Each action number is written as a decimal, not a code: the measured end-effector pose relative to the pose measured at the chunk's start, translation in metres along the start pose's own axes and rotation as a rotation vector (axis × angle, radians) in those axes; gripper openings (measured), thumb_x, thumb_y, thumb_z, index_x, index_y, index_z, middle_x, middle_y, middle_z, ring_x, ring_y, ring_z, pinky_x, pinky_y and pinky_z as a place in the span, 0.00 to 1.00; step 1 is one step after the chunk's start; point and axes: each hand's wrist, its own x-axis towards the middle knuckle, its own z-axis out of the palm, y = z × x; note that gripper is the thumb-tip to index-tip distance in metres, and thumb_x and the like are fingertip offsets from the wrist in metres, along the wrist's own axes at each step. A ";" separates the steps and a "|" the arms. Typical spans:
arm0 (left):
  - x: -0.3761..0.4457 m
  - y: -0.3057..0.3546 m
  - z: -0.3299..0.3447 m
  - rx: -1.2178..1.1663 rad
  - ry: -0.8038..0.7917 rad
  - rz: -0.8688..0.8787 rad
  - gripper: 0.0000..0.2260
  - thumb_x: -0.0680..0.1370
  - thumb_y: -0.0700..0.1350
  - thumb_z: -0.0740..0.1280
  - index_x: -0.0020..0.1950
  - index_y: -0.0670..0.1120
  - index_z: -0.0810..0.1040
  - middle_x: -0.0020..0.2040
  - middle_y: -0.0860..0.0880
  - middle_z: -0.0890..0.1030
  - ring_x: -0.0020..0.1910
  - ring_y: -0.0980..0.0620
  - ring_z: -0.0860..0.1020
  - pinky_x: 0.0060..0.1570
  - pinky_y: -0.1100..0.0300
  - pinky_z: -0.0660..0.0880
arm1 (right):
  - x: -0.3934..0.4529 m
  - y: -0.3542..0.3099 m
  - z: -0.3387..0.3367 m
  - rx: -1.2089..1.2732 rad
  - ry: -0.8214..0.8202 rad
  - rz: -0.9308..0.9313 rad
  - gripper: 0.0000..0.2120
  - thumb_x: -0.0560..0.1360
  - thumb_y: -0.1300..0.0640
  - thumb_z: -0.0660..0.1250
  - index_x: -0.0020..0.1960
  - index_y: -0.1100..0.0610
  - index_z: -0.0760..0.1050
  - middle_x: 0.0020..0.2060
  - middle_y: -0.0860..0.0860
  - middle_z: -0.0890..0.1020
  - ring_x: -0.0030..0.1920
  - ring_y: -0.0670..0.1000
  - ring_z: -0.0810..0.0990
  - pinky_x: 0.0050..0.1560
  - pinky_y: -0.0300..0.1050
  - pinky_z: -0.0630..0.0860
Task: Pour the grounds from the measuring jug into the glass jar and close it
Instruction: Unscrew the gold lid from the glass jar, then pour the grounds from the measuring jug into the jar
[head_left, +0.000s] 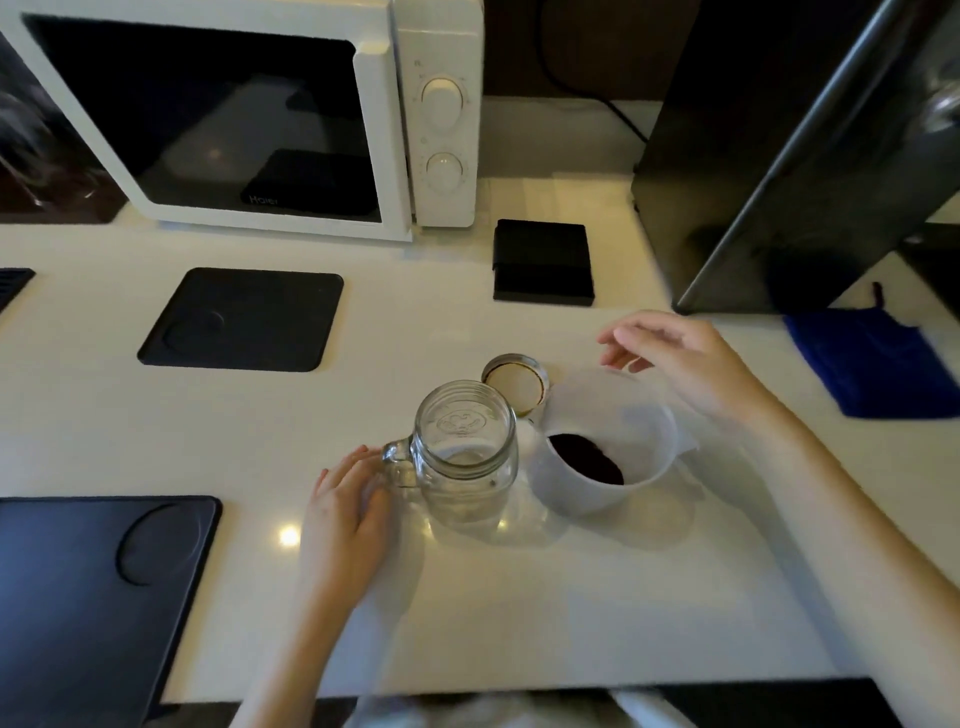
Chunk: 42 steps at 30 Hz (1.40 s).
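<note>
An empty glass jar (465, 447) with a side handle stands upright and uncapped on the white counter. My left hand (349, 512) rests against that handle, fingers touching it, without a clear grip. Just right of the jar stands a white measuring jug (597, 483) with dark grounds (587, 460) in its bottom. My right hand (675, 358) hovers above the jug's far rim, fingers spread, holding nothing. The jar's metal lid (514, 382) lies upside down on the counter behind the jar.
A white microwave (249, 114) stands at the back left. Black mats (244, 319) (93, 587) lie at the left. Behind the jug lies a stack of black coasters (543, 267), with a dark appliance (779, 156) and a blue cloth (878, 364) at the right.
</note>
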 end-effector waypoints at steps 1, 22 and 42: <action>0.002 0.004 -0.002 -0.071 0.020 -0.027 0.18 0.70 0.51 0.54 0.48 0.48 0.81 0.51 0.47 0.82 0.55 0.54 0.78 0.58 0.61 0.70 | -0.009 0.002 -0.001 0.048 0.082 0.008 0.10 0.77 0.57 0.59 0.47 0.57 0.79 0.40 0.53 0.82 0.42 0.48 0.80 0.47 0.43 0.75; 0.021 0.047 0.020 -0.729 0.154 -0.202 0.18 0.70 0.51 0.62 0.23 0.50 0.61 0.19 0.57 0.60 0.23 0.59 0.58 0.24 0.65 0.56 | -0.069 0.028 0.057 0.556 0.602 0.205 0.16 0.66 0.45 0.64 0.34 0.58 0.70 0.30 0.52 0.68 0.36 0.51 0.67 0.42 0.46 0.63; 0.042 0.080 0.022 -0.625 0.216 -0.269 0.23 0.71 0.44 0.71 0.23 0.40 0.62 0.17 0.56 0.59 0.20 0.58 0.57 0.21 0.66 0.55 | -0.017 -0.025 -0.012 0.351 0.392 -0.151 0.21 0.70 0.51 0.67 0.25 0.58 0.63 0.22 0.46 0.64 0.28 0.44 0.65 0.36 0.40 0.65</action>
